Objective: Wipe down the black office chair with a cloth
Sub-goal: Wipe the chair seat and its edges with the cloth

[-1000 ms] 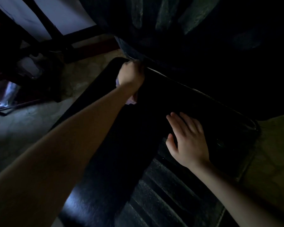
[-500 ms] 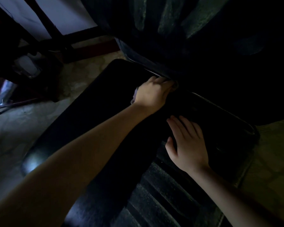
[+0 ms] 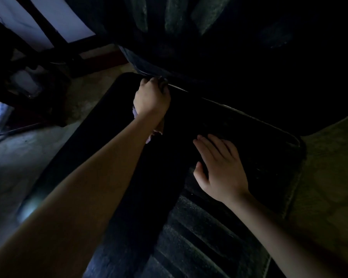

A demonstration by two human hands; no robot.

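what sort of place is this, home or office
Probably a dim indoor room; home or office cannot be told. It shows a mottled stone-like floor, a dark furniture frame before pale panels, and the black office chair, against which the left hand holds a cloth.

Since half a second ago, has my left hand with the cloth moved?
Yes. The left hand, gripping the cloth, slid left along the back edge of the chair seat, toward its far-left corner and away from the right hand.
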